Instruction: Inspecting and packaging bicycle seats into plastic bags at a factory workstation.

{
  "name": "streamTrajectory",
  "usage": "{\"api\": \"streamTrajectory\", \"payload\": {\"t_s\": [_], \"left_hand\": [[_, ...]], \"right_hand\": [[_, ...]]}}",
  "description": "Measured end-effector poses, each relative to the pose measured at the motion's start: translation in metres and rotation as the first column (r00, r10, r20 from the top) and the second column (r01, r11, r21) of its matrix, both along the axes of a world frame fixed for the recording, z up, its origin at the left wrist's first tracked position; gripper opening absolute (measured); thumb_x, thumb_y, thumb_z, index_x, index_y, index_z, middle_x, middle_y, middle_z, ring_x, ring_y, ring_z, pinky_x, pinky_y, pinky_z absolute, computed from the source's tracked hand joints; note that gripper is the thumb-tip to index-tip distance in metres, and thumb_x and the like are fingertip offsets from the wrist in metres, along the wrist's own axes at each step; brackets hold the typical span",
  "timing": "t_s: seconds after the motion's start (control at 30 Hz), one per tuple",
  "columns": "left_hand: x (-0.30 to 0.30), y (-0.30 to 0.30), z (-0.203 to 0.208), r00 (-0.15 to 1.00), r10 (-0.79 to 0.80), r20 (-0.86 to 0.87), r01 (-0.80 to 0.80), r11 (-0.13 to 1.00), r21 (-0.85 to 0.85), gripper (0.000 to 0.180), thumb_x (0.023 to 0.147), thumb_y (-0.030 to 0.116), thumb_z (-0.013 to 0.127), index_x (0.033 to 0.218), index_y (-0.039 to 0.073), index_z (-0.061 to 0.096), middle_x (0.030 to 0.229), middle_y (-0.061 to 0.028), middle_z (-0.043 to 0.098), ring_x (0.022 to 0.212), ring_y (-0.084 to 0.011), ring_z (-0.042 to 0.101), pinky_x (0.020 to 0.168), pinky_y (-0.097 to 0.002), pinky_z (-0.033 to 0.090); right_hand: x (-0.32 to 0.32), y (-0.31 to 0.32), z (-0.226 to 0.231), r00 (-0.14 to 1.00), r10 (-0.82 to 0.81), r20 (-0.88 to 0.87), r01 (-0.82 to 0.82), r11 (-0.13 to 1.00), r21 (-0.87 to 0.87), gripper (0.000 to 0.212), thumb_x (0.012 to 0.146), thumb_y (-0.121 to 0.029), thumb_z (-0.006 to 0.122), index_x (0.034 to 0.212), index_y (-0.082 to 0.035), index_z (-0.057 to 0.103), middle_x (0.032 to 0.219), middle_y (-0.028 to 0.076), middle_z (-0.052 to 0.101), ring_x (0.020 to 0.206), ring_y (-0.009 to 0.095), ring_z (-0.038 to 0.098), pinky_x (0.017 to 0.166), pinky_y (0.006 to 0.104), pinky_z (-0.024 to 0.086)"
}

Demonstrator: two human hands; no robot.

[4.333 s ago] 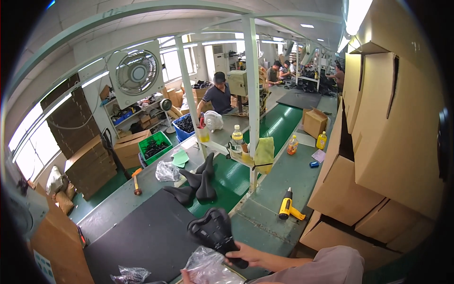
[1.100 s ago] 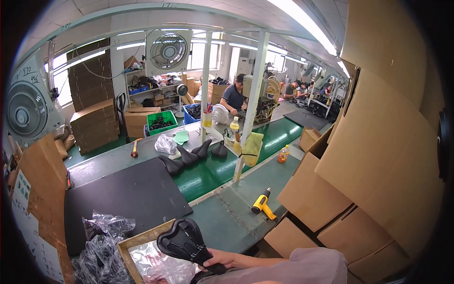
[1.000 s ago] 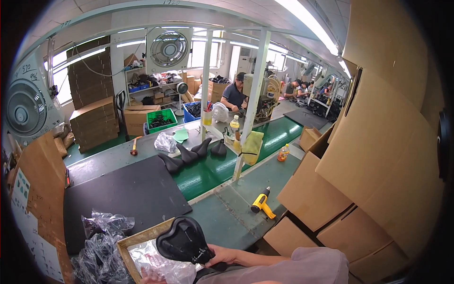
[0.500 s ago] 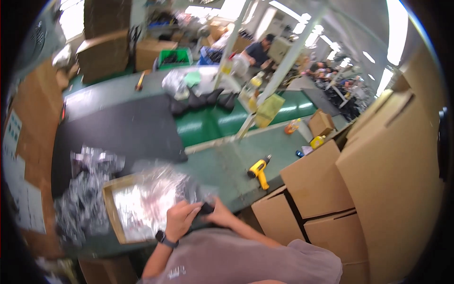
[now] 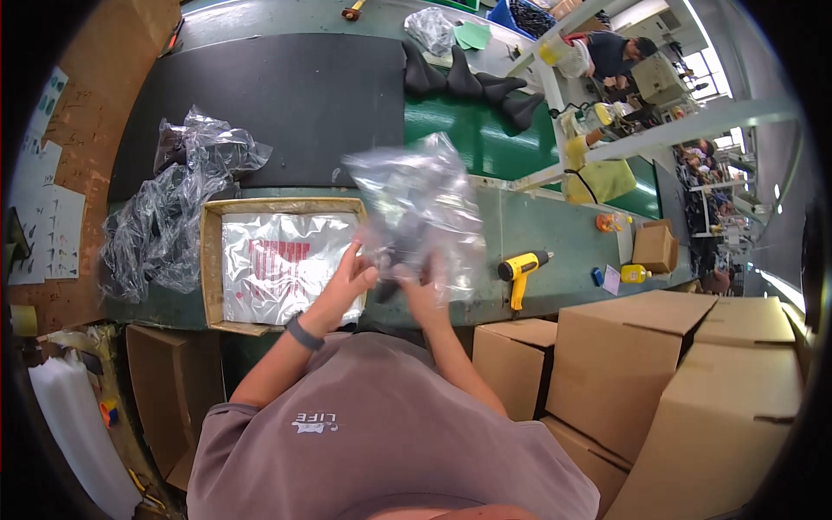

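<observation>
A clear plastic bag point(image 5: 433, 195) with something dark inside is held up in front of me, smeared by motion. My right hand point(image 5: 425, 295) grips its lower end, the fingers partly covered by the film. Just left of the bag is my left hand point(image 5: 347, 279), thumb and fingers apart and nothing seen in them; whether it touches the film is unclear. Beside that hand lies an open shallow cardboard box point(image 5: 208, 260) holding flat silvery plastic bags point(image 5: 334, 234) with red print. Farther left, bagged dark items point(image 5: 169, 221) are heaped on the bench.
A yellow-and-black heat gun point(image 5: 520, 273) lies to the right. Black bicycle saddles point(image 5: 464, 78) rest on the green conveyor point(image 5: 485, 143), near a black mat point(image 5: 286, 104). Cardboard boxes point(image 5: 624, 364) crowd the lower right; a metal post crosses the far right. A person point(image 5: 611, 54) works beyond.
My view has turned and tilted down. Both hands have come apart a little, and the bag with the dark item now stands up to the right of the box.
</observation>
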State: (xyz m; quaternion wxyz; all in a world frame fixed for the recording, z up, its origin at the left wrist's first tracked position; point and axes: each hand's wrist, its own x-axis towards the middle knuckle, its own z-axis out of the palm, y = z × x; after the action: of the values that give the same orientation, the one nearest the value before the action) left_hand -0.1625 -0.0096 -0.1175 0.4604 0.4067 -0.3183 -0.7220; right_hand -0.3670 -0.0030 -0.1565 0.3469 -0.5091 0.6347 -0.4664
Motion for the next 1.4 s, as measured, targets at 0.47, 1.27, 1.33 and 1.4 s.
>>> {"api": "streamTrajectory", "payload": {"t_s": [0.47,1.27,1.33,1.4], "left_hand": [[0.181,-0.261,-0.108,-0.187,0.386,0.903,-0.145,0.899,-0.414,0.032,0.11,0.03,0.063,0.131,0.006,0.069,0.102,-0.0168,0.077,0.093,-0.0427,0.072,0.083,-0.0548,0.056],[0.086,-0.28,-0.124,-0.072,0.18,0.981,-0.011,0.983,-0.182,0.044,0.108,0.025,0.067,0.073,0.003,0.052,0.063,-0.019,0.05,0.055,-0.0354,0.05,0.055,-0.0484,0.036],[0.09,-0.28,-0.121,-0.099,0.128,0.987,-0.012,0.992,-0.13,0.038,0.104,0.021,0.067,0.072,0.005,0.055,0.064,-0.0181,0.055,0.058,-0.0395,0.056,0.056,-0.0516,0.039],[0.092,-0.281,-0.126,-0.101,0.166,0.981,0.033,0.986,-0.164,0.039,0.105,0.022,0.067,0.072,0.005,0.054,0.064,-0.0184,0.054,0.057,-0.0398,0.055,0.056,-0.0519,0.039]], "right_hand": [[-0.04,-0.176,-0.02,0.314,0.885,0.344,-0.857,0.108,0.503,0.065,0.105,-0.028,0.074,0.163,-0.008,0.051,0.11,0.013,0.079,0.1,0.024,0.076,0.089,0.0408,0.06],[-0.095,-0.745,-0.214,0.664,0.476,-0.576,-0.161,0.844,0.512,0.096,0.076,-0.058,0.09,0.147,0.0,0.062,0.145,0.026,0.066,0.136,0.04,0.063,0.115,0.053,0.052],[-0.121,-0.694,-0.187,0.494,0.795,-0.351,-0.504,0.592,0.629,0.077,0.078,-0.057,0.089,0.126,0.002,0.075,0.133,0.026,0.075,0.125,0.039,0.072,0.107,0.049,0.058],[-0.156,-0.691,-0.159,0.583,0.785,-0.209,-0.544,0.569,0.617,0.064,0.083,-0.052,0.085,0.119,0.001,0.078,0.124,0.024,0.078,0.116,0.037,0.076,0.102,0.0478,0.06]]}}
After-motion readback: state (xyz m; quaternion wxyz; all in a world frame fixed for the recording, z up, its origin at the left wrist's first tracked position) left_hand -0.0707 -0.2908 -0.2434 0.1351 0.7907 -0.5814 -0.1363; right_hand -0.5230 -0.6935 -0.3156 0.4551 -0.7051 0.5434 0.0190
